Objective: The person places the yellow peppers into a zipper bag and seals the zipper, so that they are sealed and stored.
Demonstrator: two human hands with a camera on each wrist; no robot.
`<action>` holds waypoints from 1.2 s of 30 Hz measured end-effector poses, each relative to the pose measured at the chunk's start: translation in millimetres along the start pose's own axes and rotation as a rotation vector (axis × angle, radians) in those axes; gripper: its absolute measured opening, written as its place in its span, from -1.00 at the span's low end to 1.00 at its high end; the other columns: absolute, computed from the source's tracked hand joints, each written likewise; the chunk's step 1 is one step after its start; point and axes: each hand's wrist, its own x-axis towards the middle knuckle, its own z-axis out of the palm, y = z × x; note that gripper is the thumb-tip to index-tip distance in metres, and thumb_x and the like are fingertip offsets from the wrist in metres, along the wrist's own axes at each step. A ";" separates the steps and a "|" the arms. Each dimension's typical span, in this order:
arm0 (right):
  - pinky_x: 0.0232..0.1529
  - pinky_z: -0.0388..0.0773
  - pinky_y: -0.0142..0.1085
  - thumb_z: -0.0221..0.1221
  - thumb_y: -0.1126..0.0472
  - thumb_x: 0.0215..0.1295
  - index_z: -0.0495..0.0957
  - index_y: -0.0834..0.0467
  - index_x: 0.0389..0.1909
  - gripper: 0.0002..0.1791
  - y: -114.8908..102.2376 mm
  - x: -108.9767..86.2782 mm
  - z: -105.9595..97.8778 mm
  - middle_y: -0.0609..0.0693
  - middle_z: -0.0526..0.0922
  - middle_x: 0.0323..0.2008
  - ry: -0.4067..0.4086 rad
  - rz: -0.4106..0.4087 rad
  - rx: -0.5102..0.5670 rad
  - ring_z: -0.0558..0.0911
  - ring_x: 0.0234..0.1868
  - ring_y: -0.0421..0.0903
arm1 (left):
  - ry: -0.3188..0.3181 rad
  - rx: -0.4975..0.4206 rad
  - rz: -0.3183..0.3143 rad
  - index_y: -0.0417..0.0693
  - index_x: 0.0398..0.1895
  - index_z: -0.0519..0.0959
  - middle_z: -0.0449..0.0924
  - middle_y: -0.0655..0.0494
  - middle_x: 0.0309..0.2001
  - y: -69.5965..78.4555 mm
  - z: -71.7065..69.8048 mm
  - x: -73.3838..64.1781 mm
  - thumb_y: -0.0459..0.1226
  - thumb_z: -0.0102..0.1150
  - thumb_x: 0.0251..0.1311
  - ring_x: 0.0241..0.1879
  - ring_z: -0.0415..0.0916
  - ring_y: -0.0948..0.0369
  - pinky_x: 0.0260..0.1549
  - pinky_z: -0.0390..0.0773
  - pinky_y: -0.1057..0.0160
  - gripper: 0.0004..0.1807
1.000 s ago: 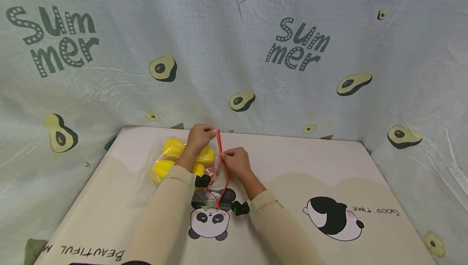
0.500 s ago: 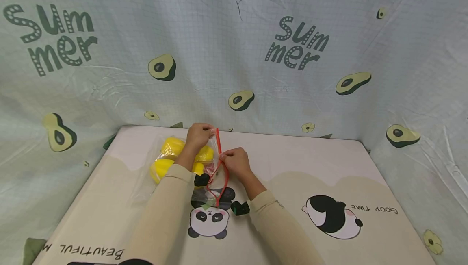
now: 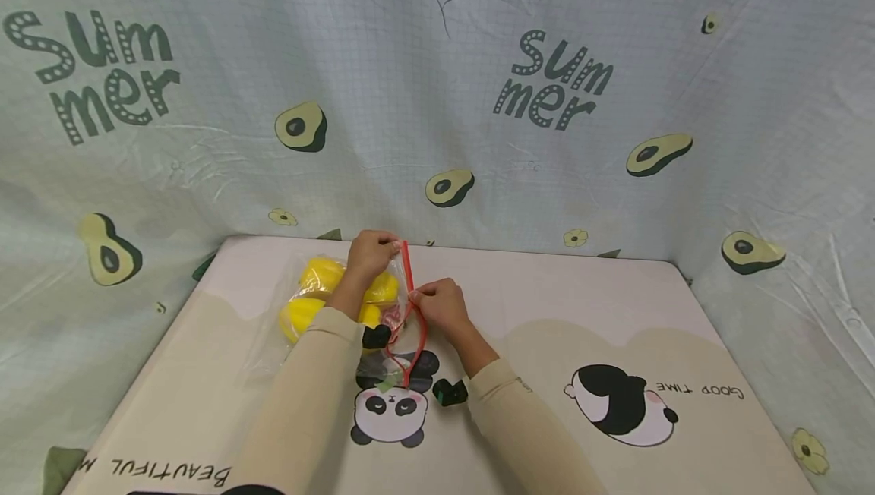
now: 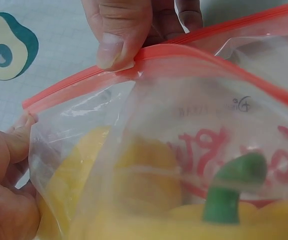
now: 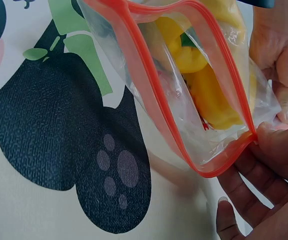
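A clear zip bag [image 3: 273, 343] with a red zip strip [image 3: 409, 267] lies on the table, its mouth facing right. Inside are several yellow bell peppers [image 3: 323, 276], one showing a green stem [image 4: 234, 187] in the left wrist view. My left hand [image 3: 371, 254] pinches the far corner of the bag at the end of the strip. Farther along the strip, my right hand [image 3: 442, 305] pinches the zip between thumb and fingers. From the corner to the right thumb the two edges lie together; nearer me they gape apart, as the right wrist view shows.
The table cover [image 3: 533, 290] bears printed pandas [image 3: 392, 415] and lettering. Behind the table's far edge hangs a pale curtain [image 3: 383, 100] printed with avocados. Black wrist cameras [image 3: 450, 391] sit under both forearms.
My right hand has slid very slightly along the zip strip toward me, still pinching it. My left hand stays at the corner, and the bag has hardly moved.
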 end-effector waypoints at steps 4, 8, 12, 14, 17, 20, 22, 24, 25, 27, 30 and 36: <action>-0.48 0.49 -0.42 0.30 0.17 0.39 0.83 0.26 -0.19 -0.76 0.2 -1.1 -0.9 0.09 0.80 -0.31 -0.002 -0.009 -0.004 0.57 -0.35 -0.11 | 0.005 0.011 0.010 -0.20 0.11 0.71 0.70 -0.16 -0.04 0.2 -0.6 0.8 -0.23 0.10 0.55 -0.10 0.55 0.04 0.07 0.65 0.06 -0.69; -0.47 0.48 -0.40 0.32 0.17 0.38 0.83 0.26 -0.21 -0.77 1.6 -2.0 -1.5 0.12 0.80 -0.30 -0.007 -0.016 0.004 0.57 -0.35 -0.09 | 0.006 0.023 0.015 -0.20 0.11 0.71 0.71 -0.15 -0.05 -0.5 -0.3 1.8 -0.22 0.10 0.55 -0.11 0.55 0.05 0.06 0.65 0.08 -0.69; -0.46 0.48 -0.39 0.33 0.17 0.37 0.83 0.25 -0.22 -0.78 3.7 -1.4 -1.1 0.13 0.82 -0.28 -0.004 -0.030 -0.002 0.57 -0.34 -0.10 | 0.009 0.026 0.018 -0.21 0.12 0.71 0.72 -0.16 -0.04 -0.5 0.1 2.0 -0.23 0.10 0.55 -0.11 0.57 0.05 0.06 0.66 0.08 -0.69; -0.47 0.46 -0.39 0.33 0.17 0.37 0.84 0.24 -0.23 -0.78 4.4 -0.9 -0.8 0.13 0.82 -0.28 -0.003 -0.028 -0.007 0.56 -0.34 -0.11 | 0.010 0.027 0.021 -0.21 0.12 0.71 0.72 -0.17 -0.03 -0.3 0.1 2.0 -0.23 0.10 0.55 -0.10 0.58 0.04 0.07 0.66 0.07 -0.69; -0.48 0.45 -0.40 0.32 0.17 0.38 0.83 0.24 -0.22 -0.78 4.1 -1.3 -0.7 0.13 0.81 -0.29 -0.010 -0.018 -0.010 0.56 -0.34 -0.10 | 0.009 0.022 0.014 -0.21 0.13 0.70 0.71 -0.18 0.00 0.0 0.3 1.4 -0.22 0.09 0.55 -0.07 0.57 0.02 0.12 0.65 0.04 -0.68; -0.49 0.46 -0.40 0.32 0.16 0.38 0.83 0.25 -0.20 -0.77 3.2 -2.8 -1.3 0.12 0.80 -0.29 -0.022 -0.003 -0.007 0.55 -0.34 -0.09 | 0.007 0.012 0.002 -0.20 0.14 0.70 0.70 -0.18 0.02 -0.2 0.7 1.0 -0.21 0.09 0.55 -0.05 0.56 0.01 0.17 0.64 0.02 -0.68; -0.49 0.46 -0.40 0.32 0.16 0.38 0.83 0.25 -0.19 -0.76 3.0 -3.7 -1.7 0.12 0.78 -0.31 -0.028 0.004 -0.007 0.54 -0.35 -0.08 | 0.006 0.007 0.000 -0.20 0.13 0.70 0.70 -0.18 0.03 -0.4 0.9 0.9 -0.21 0.10 0.55 -0.05 0.56 0.00 0.18 0.64 0.01 -0.68; -0.50 0.44 -0.40 0.31 0.15 0.39 0.82 0.25 -0.18 -0.76 3.0 -4.4 -2.1 0.11 0.77 -0.34 -0.034 0.006 -0.013 0.53 -0.36 -0.08 | 0.006 0.004 0.001 -0.20 0.13 0.70 0.71 -0.18 0.02 -0.4 1.1 0.9 -0.21 0.10 0.55 -0.05 0.56 0.00 0.18 0.64 0.01 -0.68; -0.50 0.44 -0.40 0.31 0.15 0.40 0.82 0.25 -0.18 -0.76 3.1 -4.7 -2.3 0.10 0.76 -0.35 -0.038 0.007 -0.016 0.52 -0.37 -0.08 | 0.006 0.003 0.001 -0.20 0.13 0.70 0.71 -0.18 0.03 -0.5 1.2 0.9 -0.21 0.10 0.55 -0.05 0.57 0.00 0.19 0.65 0.01 -0.68; -0.50 0.42 -0.41 0.30 0.16 0.40 0.82 0.25 -0.17 -0.76 3.0 -5.2 -2.9 0.09 0.74 -0.37 -0.044 0.007 -0.023 0.51 -0.38 -0.09 | 0.006 0.000 0.001 -0.20 0.13 0.70 0.71 -0.19 0.03 -0.5 1.1 0.7 -0.21 0.10 0.55 -0.04 0.58 -0.01 0.19 0.65 0.00 -0.68; -0.50 0.41 -0.41 0.30 0.16 0.40 0.82 0.25 -0.17 -0.76 2.5 -6.4 -3.9 0.08 0.74 -0.38 -0.053 0.001 -0.030 0.50 -0.38 -0.09 | 0.006 -0.002 0.005 -0.21 0.13 0.70 0.72 -0.19 0.04 -1.0 1.0 0.9 -0.21 0.10 0.55 -0.03 0.59 -0.01 0.18 0.65 0.00 -0.68; -0.50 0.39 -0.41 0.31 0.17 0.39 0.82 0.27 -0.19 -0.76 3.0 -7.4 -5.2 0.09 0.75 -0.39 -0.066 -0.021 -0.042 0.49 -0.41 -0.11 | 0.016 0.006 0.020 -0.22 0.10 0.71 0.72 -0.19 0.00 -2.3 0.9 1.4 -0.21 0.11 0.55 -0.09 0.57 0.01 0.09 0.66 0.05 -0.69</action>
